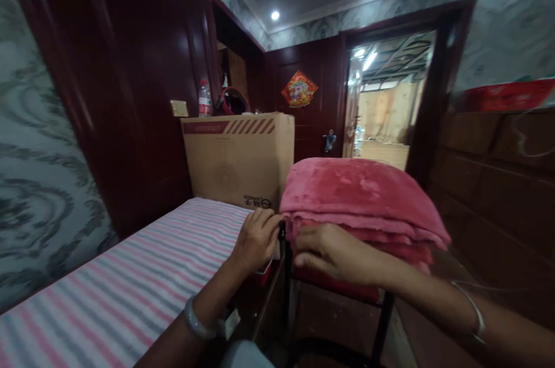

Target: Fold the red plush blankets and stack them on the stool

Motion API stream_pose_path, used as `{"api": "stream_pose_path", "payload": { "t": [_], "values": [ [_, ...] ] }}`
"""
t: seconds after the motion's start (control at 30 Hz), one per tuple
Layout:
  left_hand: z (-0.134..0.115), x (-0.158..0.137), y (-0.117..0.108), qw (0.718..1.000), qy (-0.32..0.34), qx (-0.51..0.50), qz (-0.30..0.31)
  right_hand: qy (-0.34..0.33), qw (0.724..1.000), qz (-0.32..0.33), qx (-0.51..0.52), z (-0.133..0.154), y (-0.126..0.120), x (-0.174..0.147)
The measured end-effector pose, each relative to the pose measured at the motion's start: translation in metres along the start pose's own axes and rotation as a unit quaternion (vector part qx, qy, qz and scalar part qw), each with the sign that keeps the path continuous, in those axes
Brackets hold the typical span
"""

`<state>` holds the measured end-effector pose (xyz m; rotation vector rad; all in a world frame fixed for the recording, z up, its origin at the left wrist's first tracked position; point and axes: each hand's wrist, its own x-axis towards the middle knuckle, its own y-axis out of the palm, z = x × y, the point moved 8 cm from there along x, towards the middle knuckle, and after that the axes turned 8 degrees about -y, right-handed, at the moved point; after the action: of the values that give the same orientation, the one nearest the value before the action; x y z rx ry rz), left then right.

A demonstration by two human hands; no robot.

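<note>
A thick pink plush blanket lies folded in layers on a chair with dark legs and a red seat. At the blanket's left front corner is my left hand, its fingers bent together and their tips against a dark part by the corner. What it pinches there is hidden. My right hand is at the front of the blanket's left end, fingers curled in at the lower layers and thumb below. The two hands are apart, with the blanket's edge between them.
A pink-and-grey striped sheet covers the surface at left. Behind it stands a large cardboard box, with a plastic bottle above. A doorway opens at the back. Stacked brown boxes line the right wall.
</note>
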<state>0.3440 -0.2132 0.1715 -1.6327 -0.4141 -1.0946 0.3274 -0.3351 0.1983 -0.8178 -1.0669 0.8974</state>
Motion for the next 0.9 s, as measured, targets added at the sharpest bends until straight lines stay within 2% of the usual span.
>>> {"api": "stream_pose_path", "payload": {
  "t": [0.1,0.2,0.3,0.37,0.5,0.67,0.8,0.9],
  "values": [
    [0.053,-0.051,-0.006,0.993,-0.093,0.033,0.066,-0.047,0.99,0.119,0.059,0.02,0.075,0.005],
    [0.115,-0.121,-0.027,0.961,-0.221,0.095,0.139,-0.089,0.974,0.183,0.104,0.025,0.14,0.015],
    [0.162,-0.2,-0.067,0.895,-0.357,0.166,0.209,-0.11,0.968,0.184,0.131,0.017,0.188,0.046],
    [0.178,-0.249,-0.1,0.837,-0.436,0.21,0.256,-0.11,0.968,0.165,0.153,0.012,0.213,0.077],
    [0.179,-0.322,-0.169,0.723,-0.556,0.295,0.285,-0.099,0.967,0.121,0.202,0.009,0.265,0.145],
    [0.16,-0.381,-0.232,0.623,-0.644,0.344,0.282,-0.152,0.97,0.069,0.175,0.032,0.341,0.217],
    [0.149,-0.423,-0.263,0.569,-0.701,0.341,0.262,-0.182,0.978,0.055,0.091,0.055,0.39,0.257],
    [0.143,-0.442,-0.271,0.576,-0.708,0.338,0.23,-0.183,0.98,0.073,0.013,0.063,0.417,0.269]
  ]
}}
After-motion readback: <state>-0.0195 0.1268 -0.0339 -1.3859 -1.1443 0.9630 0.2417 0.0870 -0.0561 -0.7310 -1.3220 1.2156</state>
